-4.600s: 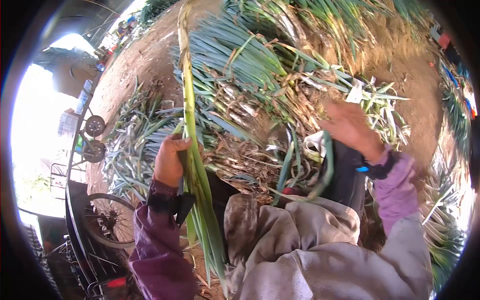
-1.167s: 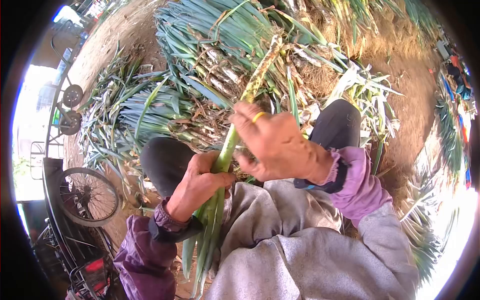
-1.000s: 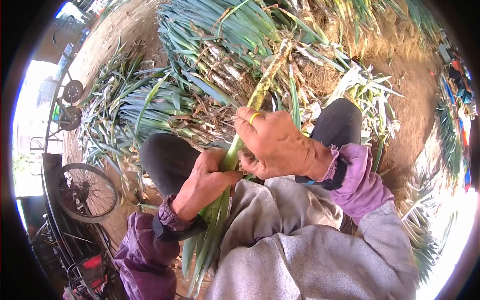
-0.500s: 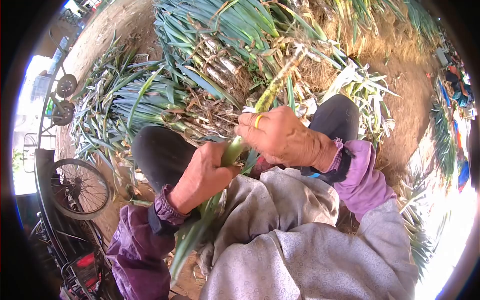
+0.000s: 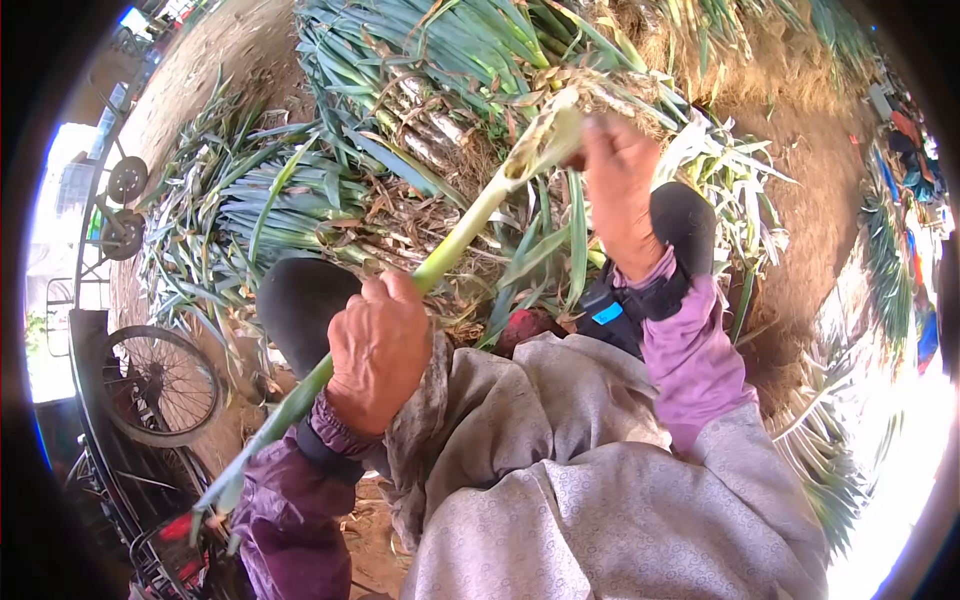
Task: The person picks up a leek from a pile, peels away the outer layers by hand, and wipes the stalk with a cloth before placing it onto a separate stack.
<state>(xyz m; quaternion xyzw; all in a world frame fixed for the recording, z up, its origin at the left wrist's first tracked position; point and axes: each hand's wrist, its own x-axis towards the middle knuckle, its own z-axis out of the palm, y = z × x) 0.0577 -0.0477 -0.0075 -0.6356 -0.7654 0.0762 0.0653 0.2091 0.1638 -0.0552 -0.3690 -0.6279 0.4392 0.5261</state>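
Observation:
My left hand is closed around a long green onion, which slants up to the right across my lap. Its green leaves trail below the fist, over my left sleeve. Near the root end a brownish, dry outer skin stands away from the pale stalk. My right hand is at that end, blurred by motion, with its fingertips against the loose skin and seemingly pinching it. The root tip itself is hard to make out.
Heaped green onions lie beyond my knees, with another bundle to the left. Stripped leaves litter the ground on the right. A wheeled cart stands at the far left. More onions lie at lower right.
The hands have moved apart: my right hand went up and right to the root end, my left slid down the leaves. The stalk now shows paler, its brown skin pulled loose toward the top.

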